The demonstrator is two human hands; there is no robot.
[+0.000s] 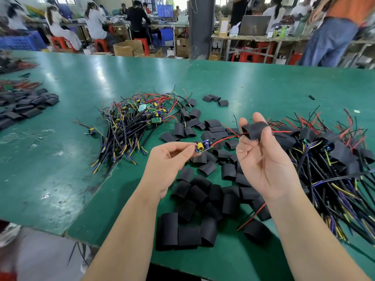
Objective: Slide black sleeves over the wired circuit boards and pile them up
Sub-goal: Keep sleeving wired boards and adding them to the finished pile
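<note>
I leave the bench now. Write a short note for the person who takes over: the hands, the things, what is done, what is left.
Left hand pinches a board.
Right hand holds a sleeve; the board's wires pass through it, the board is not yet inside.
Bare boards: heap at left. Loose sleeves: middle.
Done: sleeved pile, at right.
To do: pull the sleeve over this board, pile it, then do the heap.

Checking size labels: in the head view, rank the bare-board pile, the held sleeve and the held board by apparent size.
1. bare-board pile
2. held sleeve
3. held board
Sleeve and board look close, both partly hidden.
</note>
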